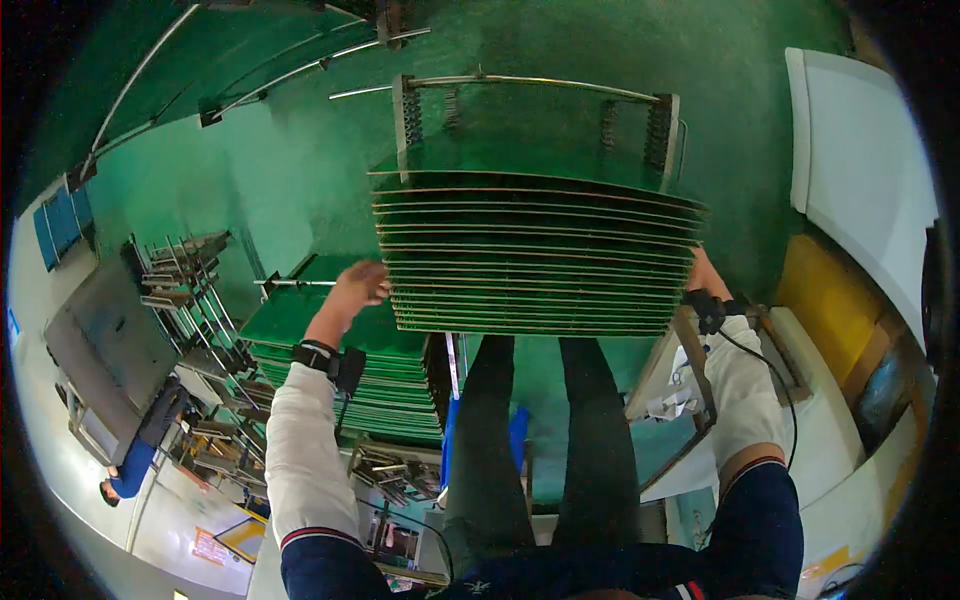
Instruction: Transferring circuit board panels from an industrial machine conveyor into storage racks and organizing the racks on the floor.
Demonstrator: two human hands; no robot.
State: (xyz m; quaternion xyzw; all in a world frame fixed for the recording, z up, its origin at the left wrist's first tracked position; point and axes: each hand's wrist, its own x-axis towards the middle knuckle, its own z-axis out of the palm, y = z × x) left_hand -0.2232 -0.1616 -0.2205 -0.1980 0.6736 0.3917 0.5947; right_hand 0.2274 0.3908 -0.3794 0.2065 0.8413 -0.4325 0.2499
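Beside the green panels (540, 255), with left hand (360, 286) blurred, right hand (704, 272) partly hidden, I cannot tell either grip.

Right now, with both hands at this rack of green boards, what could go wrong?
The left hand is right beside the edges of the closely spaced green boards, so a finger might get scraped or pinched.
The right hand is partly hidden behind them, so a poor grip could go unnoticed.
The black cable looping off the right forearm might snag.
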